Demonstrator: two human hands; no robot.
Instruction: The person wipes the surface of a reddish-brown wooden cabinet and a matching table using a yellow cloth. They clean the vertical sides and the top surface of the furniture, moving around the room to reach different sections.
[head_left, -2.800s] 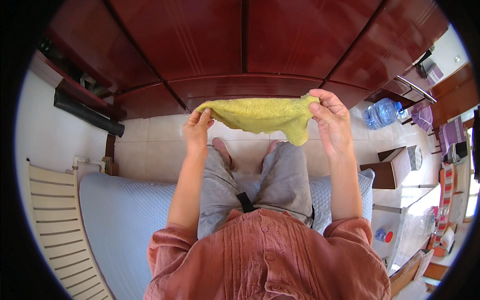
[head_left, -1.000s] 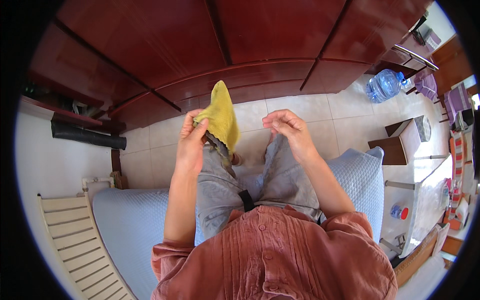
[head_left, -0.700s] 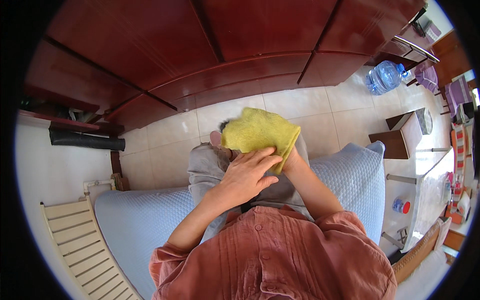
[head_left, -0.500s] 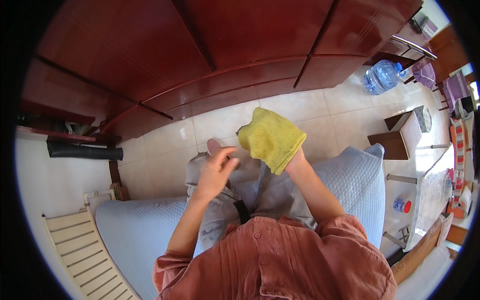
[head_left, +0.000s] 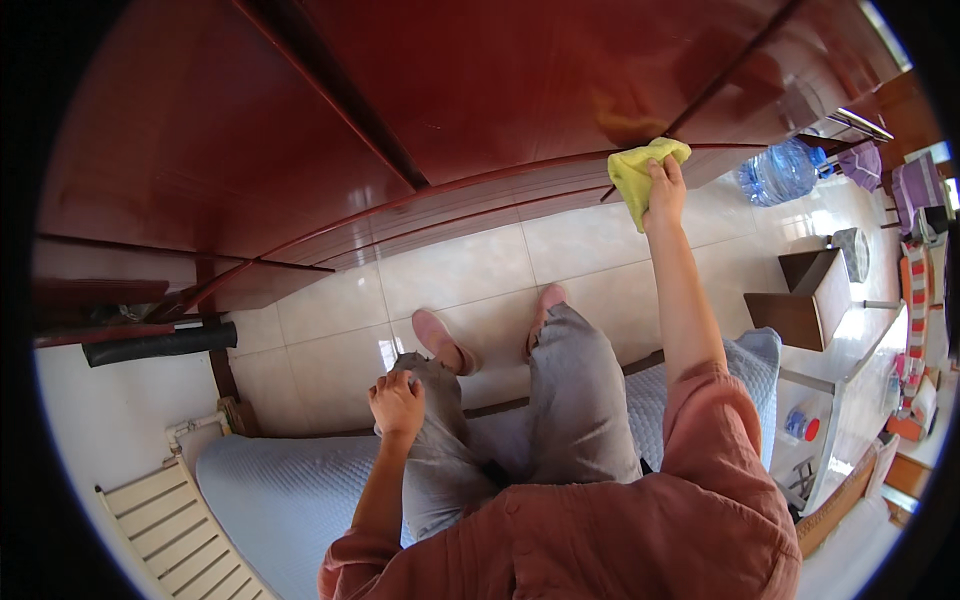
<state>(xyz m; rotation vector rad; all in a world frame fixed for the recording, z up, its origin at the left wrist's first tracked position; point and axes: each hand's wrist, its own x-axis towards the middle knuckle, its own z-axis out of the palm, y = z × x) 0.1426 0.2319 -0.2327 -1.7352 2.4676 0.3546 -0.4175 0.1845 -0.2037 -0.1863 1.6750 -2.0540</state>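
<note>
My right hand [head_left: 665,190] is stretched far forward and grips a yellow-green cloth [head_left: 630,180]. The cloth is folded under my fingers and lies against the lower edge of a glossy dark red cabinet door [head_left: 530,80]. My left hand [head_left: 397,403] rests at my left knee with its fingers curled in. A small dark patch shows by its fingertips; whether it is something held, I cannot tell. Grey trousers [head_left: 580,400] cover my legs, and my feet are in pink slippers [head_left: 437,335] on the floor.
I sit on a light blue quilted cover [head_left: 290,490]. To the right are a large blue water bottle [head_left: 780,172], a brown box-like stool [head_left: 800,300] and a glass-topped table [head_left: 850,400]. A cream slatted rack [head_left: 180,530] and a black roll [head_left: 160,343] are at the left.
The cloth was draped over my right hand above my lap; now it is gripped and has moved forward and right to the cabinet. My left hand has drawn back to my knee.
</note>
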